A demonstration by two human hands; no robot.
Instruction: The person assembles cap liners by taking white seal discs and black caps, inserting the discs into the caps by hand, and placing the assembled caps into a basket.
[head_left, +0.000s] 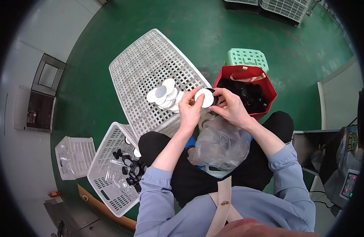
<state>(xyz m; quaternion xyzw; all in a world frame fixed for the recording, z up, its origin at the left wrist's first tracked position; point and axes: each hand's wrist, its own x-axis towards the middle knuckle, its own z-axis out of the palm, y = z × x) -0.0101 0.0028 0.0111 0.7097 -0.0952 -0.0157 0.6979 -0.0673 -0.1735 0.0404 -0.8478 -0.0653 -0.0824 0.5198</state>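
In front of me, my left hand (pixel 191 106) pinches a thin white round disc (pixel 206 97) between thumb and fingers. Behind and beside that disc is a black cap (pixel 216 99), gripped by my right hand (pixel 230 106). The two pieces overlap; whether the disc sits inside the cap, I cannot tell. Just left of my left hand, a loose pile of white discs (pixel 165 96) lies on an upturned white plastic crate (pixel 140 59), one showing a greyish face. Close to my right hand stands a red bag (pixel 272 94) holding many black caps (pixel 251 96).
A clear plastic bag (pixel 223 142) rests between my knees. To the left, a white crate (pixel 104 152) contains black-capped clear containers (pixel 130 168); a smaller white basket (pixel 81 154) stands beyond it. A mint-green plastic stool or basket (pixel 248 58) is behind the red bag. Machinery (pixel 350 183) stands right.
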